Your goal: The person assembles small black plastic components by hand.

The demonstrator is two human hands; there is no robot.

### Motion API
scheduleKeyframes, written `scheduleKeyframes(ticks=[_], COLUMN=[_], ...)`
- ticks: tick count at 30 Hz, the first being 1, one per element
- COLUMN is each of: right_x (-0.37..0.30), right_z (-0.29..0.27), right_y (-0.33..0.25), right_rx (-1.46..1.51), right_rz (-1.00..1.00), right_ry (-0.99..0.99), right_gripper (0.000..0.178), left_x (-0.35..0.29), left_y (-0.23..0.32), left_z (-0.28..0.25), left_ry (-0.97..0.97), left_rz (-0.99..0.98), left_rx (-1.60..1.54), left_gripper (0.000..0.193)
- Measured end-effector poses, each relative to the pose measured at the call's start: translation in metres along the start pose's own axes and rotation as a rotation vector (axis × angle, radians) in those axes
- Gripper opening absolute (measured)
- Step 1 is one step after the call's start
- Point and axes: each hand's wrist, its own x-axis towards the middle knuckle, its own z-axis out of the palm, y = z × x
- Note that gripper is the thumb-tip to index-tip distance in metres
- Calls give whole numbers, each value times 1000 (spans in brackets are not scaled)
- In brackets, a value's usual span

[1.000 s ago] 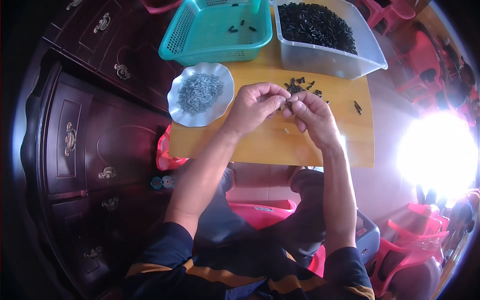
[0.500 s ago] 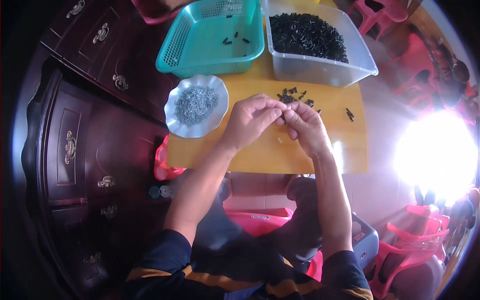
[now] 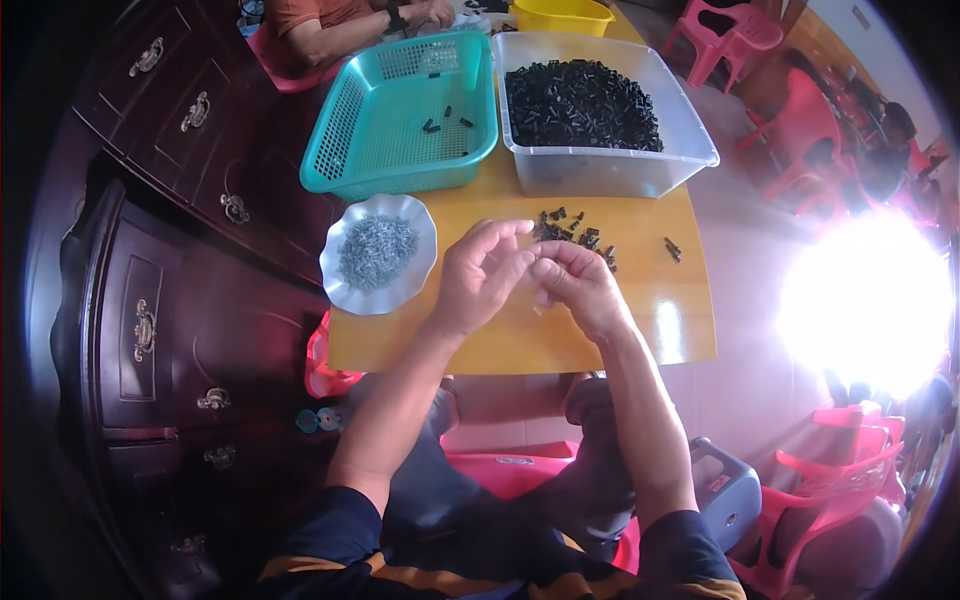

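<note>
My left hand [image 3: 478, 278] and my right hand [image 3: 582, 290] meet fingertip to fingertip over the near part of the yellow table [image 3: 640, 340]. My right thumb and index finger pinch something tiny, hidden by the fingers. The left thumb tip presses against that same spot, while the left index finger is raised off the thumb. Just beyond my fingers lies a loose heap of small black pieces [image 3: 588, 238]. Left of my left hand, a white scalloped dish [image 3: 428, 225] holds many small clear, pin-like pieces [image 3: 376, 252].
A green mesh basket [image 3: 400, 185] with several black pieces stands at the far left of the table. Beside it is a clear bin [image 3: 610, 175] full of black pieces. A yellow tub [image 3: 565, 18] and another person's arm [image 3: 335, 42] show beyond. Dark drawers [image 3: 170, 250] line the left.
The view has shifted, so the table sits lower and the other person's arm has come into sight. My left index finger has lifted away from the thumb; the hands remain together.
</note>
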Motion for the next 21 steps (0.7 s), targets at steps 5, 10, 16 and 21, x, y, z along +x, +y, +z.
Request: scheduleKeyframes(ticks=[5,10,16,21], right_x=[5,5,-2,-5], right_z=[4,17,32,33], right_y=[3,15,16,19], right_rx=[148,340,461,427], right_rz=[-8,-68,-130,-156], right_ry=[148,261,383,399], right_gripper=[18,17,19,19], left_x=[1,-6,-8,-9], left_y=[21,11,13,8], left_z=[17,30,42,46], left_ry=[140,107,142,158], left_rz=[341,376,201,283], left_rx=[272,419,375,397], left_gripper=[28,30,21,18])
